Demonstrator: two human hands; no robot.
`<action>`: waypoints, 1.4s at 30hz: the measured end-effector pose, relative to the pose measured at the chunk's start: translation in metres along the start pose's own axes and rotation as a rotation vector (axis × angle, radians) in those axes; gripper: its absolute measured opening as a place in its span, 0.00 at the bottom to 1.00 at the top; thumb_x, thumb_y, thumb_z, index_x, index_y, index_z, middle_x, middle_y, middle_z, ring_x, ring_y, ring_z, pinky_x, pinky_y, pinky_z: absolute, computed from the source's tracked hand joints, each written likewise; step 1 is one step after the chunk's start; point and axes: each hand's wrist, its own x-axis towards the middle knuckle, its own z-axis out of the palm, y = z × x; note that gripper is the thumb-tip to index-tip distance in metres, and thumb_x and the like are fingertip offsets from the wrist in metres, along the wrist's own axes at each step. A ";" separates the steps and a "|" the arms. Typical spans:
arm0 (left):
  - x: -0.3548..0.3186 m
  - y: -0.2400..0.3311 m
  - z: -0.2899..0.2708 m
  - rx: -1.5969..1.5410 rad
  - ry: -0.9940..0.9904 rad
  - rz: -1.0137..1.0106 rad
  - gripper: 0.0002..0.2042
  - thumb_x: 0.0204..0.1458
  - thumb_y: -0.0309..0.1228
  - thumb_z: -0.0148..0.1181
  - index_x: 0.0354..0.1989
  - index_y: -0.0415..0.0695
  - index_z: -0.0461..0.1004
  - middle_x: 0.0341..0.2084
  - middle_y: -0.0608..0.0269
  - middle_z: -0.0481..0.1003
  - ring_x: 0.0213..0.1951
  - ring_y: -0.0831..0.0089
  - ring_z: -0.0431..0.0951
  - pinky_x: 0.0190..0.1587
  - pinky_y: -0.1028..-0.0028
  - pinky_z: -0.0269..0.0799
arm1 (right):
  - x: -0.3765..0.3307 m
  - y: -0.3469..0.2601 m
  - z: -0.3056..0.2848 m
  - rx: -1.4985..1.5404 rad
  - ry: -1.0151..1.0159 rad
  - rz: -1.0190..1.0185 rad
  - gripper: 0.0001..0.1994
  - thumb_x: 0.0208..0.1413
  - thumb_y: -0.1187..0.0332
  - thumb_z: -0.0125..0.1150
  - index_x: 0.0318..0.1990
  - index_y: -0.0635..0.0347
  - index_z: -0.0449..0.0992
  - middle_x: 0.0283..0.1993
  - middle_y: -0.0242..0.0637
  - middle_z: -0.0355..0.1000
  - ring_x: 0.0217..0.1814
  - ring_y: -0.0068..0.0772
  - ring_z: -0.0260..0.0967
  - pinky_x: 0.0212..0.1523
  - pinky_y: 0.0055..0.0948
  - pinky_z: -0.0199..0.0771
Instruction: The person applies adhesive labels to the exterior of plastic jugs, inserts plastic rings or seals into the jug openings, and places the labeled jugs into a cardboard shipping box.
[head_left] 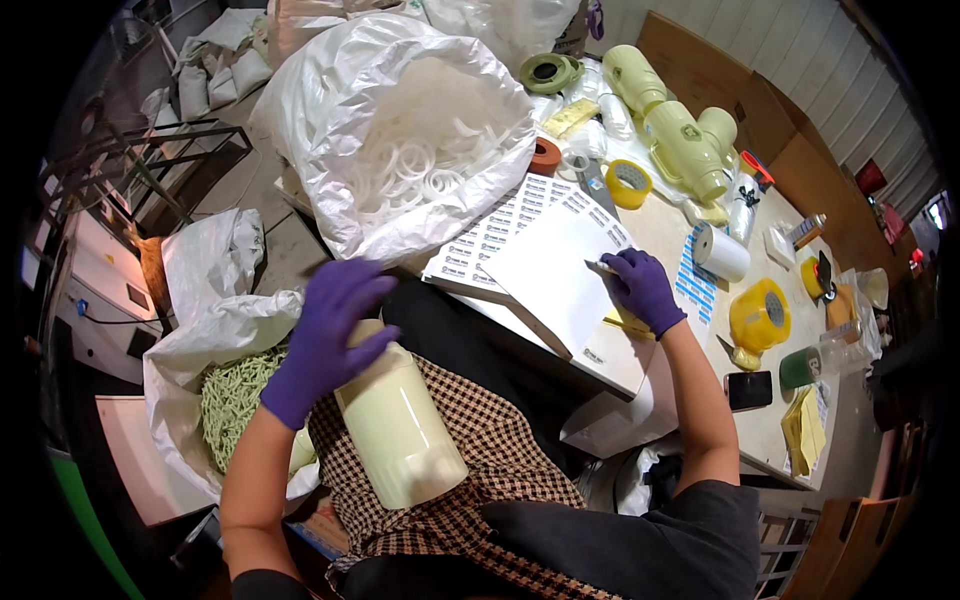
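A pale cream plastic cylinder [402,425] lies tilted across my lap on a brown checked apron [480,430]. My left hand [330,335], in a purple glove, is over its upper end with fingers spread; whether the palm touches it I cannot tell. My right hand [645,290], also gloved in purple, rests at the right edge of a stack of white sheets [560,270]. Its fingers are closed round a small white stick-like thing [600,266] with a dark tip. Under the stack lie sheets of printed labels [475,248].
A large white sack [300,100] of translucent rings [410,165] stands at the far left of the table. Left of my lap, another sack [185,365] holds thin green pieces [235,400]. Tape rolls [760,315], cream pipe fittings [685,145] and a black phone [748,391] occupy the right side.
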 end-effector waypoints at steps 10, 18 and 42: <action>0.138 0.074 0.156 0.231 -0.268 0.424 0.35 0.49 0.46 0.67 0.67 0.49 0.66 0.66 0.53 0.67 0.66 0.56 0.67 0.69 0.50 0.54 | 0.030 -0.018 -0.003 0.083 0.172 0.399 0.17 0.56 0.69 0.61 0.54 0.53 0.77 0.45 0.46 0.77 0.42 0.50 0.78 0.41 0.45 0.78; 0.101 0.117 0.140 0.337 -0.498 0.057 0.20 0.56 0.33 0.54 0.58 0.44 0.74 0.50 0.54 0.77 0.51 0.58 0.76 0.57 0.53 0.64 | 0.049 -0.074 0.038 0.314 0.078 0.013 0.21 0.58 0.70 0.62 0.60 0.53 0.75 0.45 0.46 0.78 0.42 0.51 0.77 0.41 0.44 0.79; 0.125 0.052 0.128 0.121 -0.615 -0.018 0.39 0.56 0.56 0.55 0.63 0.30 0.66 0.61 0.40 0.69 0.64 0.49 0.68 0.66 0.55 0.60 | 0.114 -0.102 0.075 -0.043 -0.132 0.161 0.14 0.64 0.58 0.55 0.54 0.35 0.80 0.42 0.42 0.72 0.40 0.47 0.75 0.39 0.44 0.77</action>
